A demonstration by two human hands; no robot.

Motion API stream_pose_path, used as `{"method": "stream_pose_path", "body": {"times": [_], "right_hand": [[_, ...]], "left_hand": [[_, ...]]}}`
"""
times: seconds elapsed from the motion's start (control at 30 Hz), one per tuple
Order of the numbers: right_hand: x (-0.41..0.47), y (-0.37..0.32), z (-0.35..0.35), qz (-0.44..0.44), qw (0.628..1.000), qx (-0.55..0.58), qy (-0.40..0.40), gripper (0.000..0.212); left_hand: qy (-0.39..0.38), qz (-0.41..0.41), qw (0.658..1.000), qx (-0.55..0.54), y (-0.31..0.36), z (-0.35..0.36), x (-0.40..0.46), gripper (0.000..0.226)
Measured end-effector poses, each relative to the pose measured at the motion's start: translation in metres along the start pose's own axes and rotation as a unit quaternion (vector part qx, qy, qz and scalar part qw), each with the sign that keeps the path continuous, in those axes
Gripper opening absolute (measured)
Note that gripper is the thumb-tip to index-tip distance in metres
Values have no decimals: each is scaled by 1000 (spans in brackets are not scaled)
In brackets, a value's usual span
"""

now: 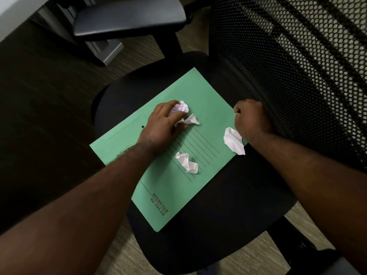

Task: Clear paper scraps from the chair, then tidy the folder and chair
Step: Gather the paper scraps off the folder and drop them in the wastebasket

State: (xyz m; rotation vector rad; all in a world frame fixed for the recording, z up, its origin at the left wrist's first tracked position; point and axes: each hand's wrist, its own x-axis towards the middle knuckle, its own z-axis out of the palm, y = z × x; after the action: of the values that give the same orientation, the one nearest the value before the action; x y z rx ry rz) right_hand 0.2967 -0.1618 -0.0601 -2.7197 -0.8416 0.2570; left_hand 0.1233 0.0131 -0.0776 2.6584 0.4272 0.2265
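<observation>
A green folder [168, 175] lies flat on the black chair seat [228, 205]. The left hand [164, 124] curls around crumpled paper scraps [181, 109] on it. The right hand [252, 118] is fisted at the folder's edge; two loose scraps [187, 162] lie nearby.

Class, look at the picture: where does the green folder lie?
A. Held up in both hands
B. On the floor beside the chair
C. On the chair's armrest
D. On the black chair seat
D: the green folder lies flat on the black chair seat, with crumpled paper scraps on top of it.
</observation>
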Motion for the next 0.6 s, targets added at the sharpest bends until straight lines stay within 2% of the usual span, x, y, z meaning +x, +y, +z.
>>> {"method": "stream_pose_path", "body": {"times": [0.1,0.23,0.33,0.47,0.53,0.6], "right_hand": [[-8,-2,-7,-21,999,33,30,24],[-26,-5,-13,-51,996,62,36,12],[-43,-7,-19,-70,995,71,-5,36],[-57,-11,-25,-87,991,26,-95,71],[-62,-11,-24,-65,990,-6,-124,74],[-68,-12,-20,-44,991,-22,-128,65]], "left_hand": [[-4,1,1000,-16,2,-1,-6,24],[-20,-38,997,-69,5,-8,-15,22],[-24,-35,996,-80,7,-15,-20,21],[13,-45,994,-97,11,-25,-33,20],[26,-30,996,-84,13,-29,-39,20],[32,-28,996,-77,16,-33,-44,19]]}}
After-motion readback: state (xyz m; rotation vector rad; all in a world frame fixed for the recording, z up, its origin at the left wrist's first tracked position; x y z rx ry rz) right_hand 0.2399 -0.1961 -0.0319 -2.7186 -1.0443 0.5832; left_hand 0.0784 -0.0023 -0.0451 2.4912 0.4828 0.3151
